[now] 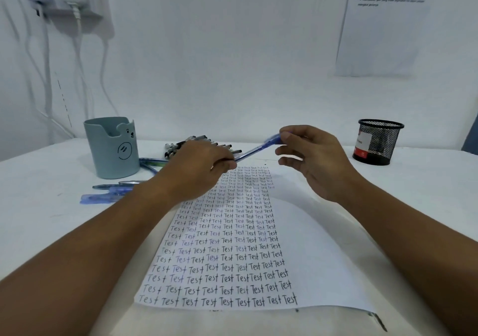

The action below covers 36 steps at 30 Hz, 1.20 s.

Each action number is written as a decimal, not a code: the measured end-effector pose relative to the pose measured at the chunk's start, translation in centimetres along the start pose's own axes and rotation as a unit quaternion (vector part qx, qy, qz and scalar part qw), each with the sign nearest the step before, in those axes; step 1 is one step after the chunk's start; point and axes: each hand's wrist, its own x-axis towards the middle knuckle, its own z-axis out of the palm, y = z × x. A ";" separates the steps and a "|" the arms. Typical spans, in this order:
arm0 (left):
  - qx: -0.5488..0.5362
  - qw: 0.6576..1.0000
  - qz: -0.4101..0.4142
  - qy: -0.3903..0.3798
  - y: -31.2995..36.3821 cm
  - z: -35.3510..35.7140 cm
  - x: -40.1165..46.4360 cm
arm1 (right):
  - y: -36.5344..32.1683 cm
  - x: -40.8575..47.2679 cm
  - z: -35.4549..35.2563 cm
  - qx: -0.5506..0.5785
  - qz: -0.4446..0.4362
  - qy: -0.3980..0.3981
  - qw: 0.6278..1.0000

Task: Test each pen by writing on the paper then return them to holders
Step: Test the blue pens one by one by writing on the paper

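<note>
the paper (297,232) lies mid-worktop (413,206). the bear holder (111,152) stands back left, the mesh holder (375,142) back right. loose pens (108,193) lie left of the paper, more pens (181,144) behind it.

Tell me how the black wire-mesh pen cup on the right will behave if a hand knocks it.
The black wire-mesh pen cup looks light: its walls are open mesh and no pens stick out above its rim. A knock would probably slide or tip it, since it stands taller than wide. On its side, the round shape would likely roll along the white table.
</note>
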 end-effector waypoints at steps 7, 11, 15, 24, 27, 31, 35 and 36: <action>-0.020 1.000 0.010 -0.012 0.6 -0.1 0.1 | 0.1 0.1 0.9 0.045 0.023 0.010 0.999; -0.025 0.998 -0.011 -0.048 0.6 -0.2 -0.1 | -0.4 0.5 0.0 0.103 0.029 0.114 0.988; -0.018 0.996 -0.035 -0.086 0.7 -0.3 -0.4 | -0.6 0.8 -1.5 0.074 0.051 0.186 0.978; -0.008 0.981 -0.034 -0.192 0.3 -0.1 -0.7 | -1.2 1.0 -2.9 0.104 0.059 0.198 0.973; -0.018 0.976 -0.026 -0.217 0.4 -0.1 -0.7 | -0.7 1.0 -3.2 0.078 0.062 0.150 0.984; -0.026 0.971 0.003 -0.239 0.4 0.1 -0.6 | -0.1 0.5 -2.5 -0.111 0.059 0.109 0.986; -0.034 0.968 0.014 -0.248 0.5 0.1 -0.7 | 0.4 -0.1 -1.2 -0.066 0.086 0.065 0.992; -0.035 0.967 0.014 -0.251 0.5 0.0 -0.7 | 0.8 -0.2 -1.1 -0.065 0.094 0.054 0.992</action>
